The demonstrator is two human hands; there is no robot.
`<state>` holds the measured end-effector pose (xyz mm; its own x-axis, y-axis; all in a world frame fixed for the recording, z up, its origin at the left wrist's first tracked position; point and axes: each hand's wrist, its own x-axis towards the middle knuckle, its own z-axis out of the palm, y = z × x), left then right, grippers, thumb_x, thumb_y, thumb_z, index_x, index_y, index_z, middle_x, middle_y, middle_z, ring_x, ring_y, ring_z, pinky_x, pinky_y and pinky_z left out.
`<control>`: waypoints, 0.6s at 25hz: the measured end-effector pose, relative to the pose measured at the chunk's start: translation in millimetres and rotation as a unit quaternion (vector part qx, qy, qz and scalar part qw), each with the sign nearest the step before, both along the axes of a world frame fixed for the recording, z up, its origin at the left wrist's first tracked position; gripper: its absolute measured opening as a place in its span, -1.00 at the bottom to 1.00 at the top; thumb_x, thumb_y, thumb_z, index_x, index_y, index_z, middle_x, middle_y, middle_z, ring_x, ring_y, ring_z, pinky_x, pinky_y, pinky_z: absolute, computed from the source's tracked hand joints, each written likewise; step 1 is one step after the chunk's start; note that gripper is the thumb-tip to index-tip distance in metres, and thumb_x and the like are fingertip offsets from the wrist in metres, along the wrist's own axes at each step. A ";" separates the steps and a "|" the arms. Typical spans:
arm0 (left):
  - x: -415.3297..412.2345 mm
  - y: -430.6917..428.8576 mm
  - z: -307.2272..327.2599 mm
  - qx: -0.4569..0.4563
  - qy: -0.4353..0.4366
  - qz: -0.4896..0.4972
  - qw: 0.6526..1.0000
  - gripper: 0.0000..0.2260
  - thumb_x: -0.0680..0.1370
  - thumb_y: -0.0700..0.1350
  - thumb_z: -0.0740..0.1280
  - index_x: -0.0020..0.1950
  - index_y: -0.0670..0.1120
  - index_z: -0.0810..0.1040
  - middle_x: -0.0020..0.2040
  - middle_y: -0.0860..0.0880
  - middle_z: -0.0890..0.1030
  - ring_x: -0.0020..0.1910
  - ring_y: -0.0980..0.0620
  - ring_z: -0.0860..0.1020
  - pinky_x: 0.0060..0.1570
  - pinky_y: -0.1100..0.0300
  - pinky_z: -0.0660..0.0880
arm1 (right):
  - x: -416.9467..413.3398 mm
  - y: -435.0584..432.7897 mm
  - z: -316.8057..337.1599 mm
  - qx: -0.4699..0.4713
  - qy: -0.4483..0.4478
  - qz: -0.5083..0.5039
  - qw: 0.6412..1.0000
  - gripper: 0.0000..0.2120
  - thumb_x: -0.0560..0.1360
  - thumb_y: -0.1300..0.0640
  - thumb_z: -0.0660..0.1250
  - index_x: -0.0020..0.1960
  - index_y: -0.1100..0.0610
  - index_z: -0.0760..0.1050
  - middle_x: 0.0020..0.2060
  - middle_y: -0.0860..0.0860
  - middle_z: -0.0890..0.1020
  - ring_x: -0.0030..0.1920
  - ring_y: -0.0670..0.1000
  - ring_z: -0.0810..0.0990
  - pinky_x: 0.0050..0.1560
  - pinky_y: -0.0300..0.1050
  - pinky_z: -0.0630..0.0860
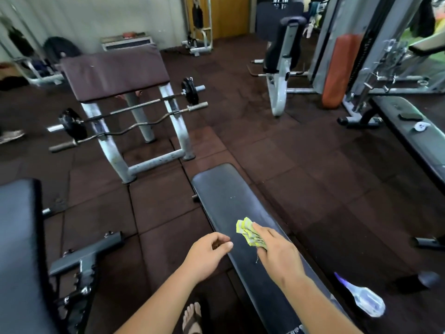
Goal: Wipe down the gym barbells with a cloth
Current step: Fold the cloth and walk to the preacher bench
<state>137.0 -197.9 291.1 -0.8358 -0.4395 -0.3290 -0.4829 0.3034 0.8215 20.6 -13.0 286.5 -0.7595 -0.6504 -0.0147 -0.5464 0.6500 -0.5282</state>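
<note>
A folded yellow-green cloth (249, 232) lies on the black flat bench (226, 191) in front of me, and my right hand (277, 253) grips its near end. My left hand (208, 253) hovers beside the bench's left edge with its fingers loosely curled and nothing in it. Two barbells rest on the preacher curl stand at upper left: a straight bar (144, 104) with black plates on both ends and, just below it, a bent curl bar (134, 126) without plates. Both are well beyond my hands' reach.
The preacher bench (113, 71) with its white frame stands at upper left. Another black bench (16, 237) and a grey adjuster bracket (86, 256) sit at lower left. A plastic bottle (363, 300) lies at lower right. Machines and a long bench (409, 131) line the right side.
</note>
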 end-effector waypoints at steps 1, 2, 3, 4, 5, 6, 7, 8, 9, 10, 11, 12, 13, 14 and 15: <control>2.7 -10.1 0.7 0.001 0.002 0.008 1.000 -0.87 0.52 0.09 0.39 0.03 0.11 0.63 -0.04 0.20 0.67 -0.05 0.35 0.57 -0.04 0.42 0.40 | -0.7 -12.0 1.4 0.001 0.002 0.007 1.000 -0.37 0.51 0.17 0.32 0.50 -0.23 0.28 0.28 -0.22 0.54 0.10 -0.06 0.60 0.07 -0.08 0.57; 4.6 -22.7 0.7 0.004 0.005 0.016 1.000 -0.88 0.52 0.08 0.40 0.02 0.11 0.63 -0.05 0.19 0.67 -0.05 0.34 0.58 -0.05 0.40 0.40 | -2.5 -26.1 2.6 0.004 0.004 0.011 1.000 -0.37 0.51 0.17 0.32 0.50 -0.23 0.28 0.28 -0.22 0.54 0.09 -0.06 0.60 0.06 -0.09 0.56; 5.9 -36.7 0.2 0.008 0.008 0.024 1.000 -0.89 0.52 0.08 0.40 0.00 0.12 0.63 -0.05 0.19 0.67 -0.06 0.33 0.58 -0.04 0.38 0.41 | -4.7 -41.4 4.3 0.007 0.006 0.013 1.000 -0.37 0.51 0.16 0.33 0.50 -0.22 0.29 0.27 -0.22 0.54 0.08 -0.06 0.61 0.05 -0.10 0.56; 6.8 -52.2 -0.5 0.012 0.010 0.031 0.999 -0.91 0.52 0.07 0.40 -0.01 0.12 0.63 -0.06 0.19 0.68 -0.06 0.32 0.59 -0.01 0.35 0.43 | -7.3 -57.8 6.1 0.012 0.009 0.014 1.000 -0.38 0.51 0.15 0.34 0.50 -0.22 0.29 0.26 -0.22 0.55 0.07 -0.05 0.61 0.04 -0.11 0.56; 7.4 -68.9 -1.1 0.016 0.011 0.037 0.999 -0.92 0.52 0.07 0.40 -0.02 0.13 0.63 -0.06 0.19 0.67 -0.05 0.32 0.59 0.01 0.33 0.45 | -10.1 -75.1 6.6 0.016 0.012 0.016 1.000 -0.39 0.52 0.14 0.34 0.50 -0.22 0.29 0.25 -0.22 0.55 0.06 -0.05 0.62 0.02 -0.11 0.56; 7.0 -87.5 -1.8 0.016 0.014 0.039 0.999 -0.92 0.52 0.09 0.39 -0.02 0.15 0.62 -0.05 0.19 0.67 -0.04 0.30 0.58 0.05 0.30 0.47 | -13.4 -93.9 6.9 0.018 0.015 0.016 1.000 -0.40 0.52 0.12 0.35 0.49 -0.22 0.30 0.24 -0.22 0.56 0.05 -0.05 0.62 0.02 -0.11 0.57; 5.4 -105.3 -2.4 0.013 0.018 0.039 0.999 -0.91 0.51 0.10 0.39 -0.01 0.16 0.62 -0.03 0.18 0.67 -0.01 0.29 0.58 0.09 0.27 0.48 | -16.8 -111.0 7.6 0.015 0.012 0.014 1.000 -0.41 0.52 0.11 0.36 0.49 -0.22 0.31 0.23 -0.22 0.57 0.06 -0.05 0.62 0.02 -0.10 0.57; 3.6 -123.1 -2.8 0.010 0.022 0.039 0.999 -0.90 0.51 0.12 0.39 0.00 0.18 0.61 -0.01 0.18 0.66 0.02 0.28 0.57 0.12 0.25 0.47 | -19.7 -127.5 8.6 0.012 0.008 0.013 1.000 -0.42 0.52 0.10 0.37 0.49 -0.21 0.32 0.24 -0.22 0.57 0.07 -0.06 0.63 0.03 -0.10 0.58; 1.3 -145.8 -3.2 0.007 0.029 0.041 0.999 -0.88 0.51 0.12 0.38 0.02 0.19 0.61 0.01 0.18 0.64 0.04 0.28 0.56 0.15 0.23 0.47 | -23.1 -149.4 9.2 0.010 0.007 0.015 1.000 -0.42 0.53 0.09 0.37 0.49 -0.21 0.32 0.25 -0.23 0.57 0.09 -0.07 0.62 0.05 -0.10 0.57; -0.8 -169.6 -3.5 0.003 0.035 0.044 0.998 -0.87 0.51 0.12 0.38 0.03 0.19 0.60 0.02 0.19 0.63 0.06 0.28 0.55 0.16 0.22 0.47 | -26.3 -171.8 10.2 0.012 0.004 0.018 1.000 -0.43 0.54 0.09 0.37 0.49 -0.21 0.32 0.26 -0.23 0.56 0.11 -0.08 0.61 0.08 -0.11 0.57; -3.7 -193.3 -2.6 0.003 0.042 0.048 0.998 -0.86 0.50 0.12 0.39 0.05 0.19 0.60 0.03 0.20 0.63 0.07 0.28 0.55 0.18 0.20 0.47 | -29.3 -194.2 12.7 0.010 0.004 0.021 1.000 -0.43 0.54 0.09 0.36 0.49 -0.21 0.32 0.28 -0.24 0.55 0.14 -0.08 0.60 0.12 -0.12 0.56; -6.8 -217.7 -1.5 0.000 0.049 0.051 0.997 -0.84 0.50 0.12 0.39 0.06 0.18 0.60 0.04 0.20 0.63 0.08 0.28 0.55 0.19 0.18 0.47 | -32.4 -217.2 15.3 0.005 0.005 0.023 1.000 -0.44 0.54 0.09 0.36 0.49 -0.22 0.32 0.29 -0.24 0.54 0.17 -0.09 0.59 0.15 -0.12 0.55; -9.5 -239.0 0.4 -0.003 0.055 0.053 0.997 -0.83 0.50 0.13 0.39 0.07 0.18 0.60 0.04 0.20 0.62 0.08 0.28 0.55 0.20 0.16 0.47 | -35.1 -237.6 18.9 -0.003 0.004 0.022 1.000 -0.44 0.54 0.09 0.36 0.48 -0.22 0.33 0.29 -0.25 0.53 0.19 -0.10 0.58 0.17 -0.14 0.53; -11.0 -261.3 2.2 -0.006 0.057 0.056 0.997 -0.81 0.49 0.15 0.38 0.08 0.18 0.60 0.04 0.21 0.62 0.09 0.27 0.55 0.21 0.15 0.47 | -37.4 -259.3 22.2 -0.013 0.003 0.018 1.000 -0.45 0.54 0.09 0.36 0.47 -0.22 0.34 0.28 -0.27 0.53 0.20 -0.13 0.57 0.17 -0.20 0.51; -11.9 -285.8 4.4 -0.012 0.058 0.059 0.997 -0.77 0.47 0.20 0.36 0.08 0.20 0.59 0.05 0.21 0.62 0.10 0.27 0.54 0.21 0.14 0.47 | -39.1 -283.5 25.2 -0.025 0.002 0.013 1.000 -0.46 0.54 0.09 0.37 0.46 -0.22 0.36 0.25 -0.30 0.53 0.20 -0.17 0.55 0.17 -0.31 0.47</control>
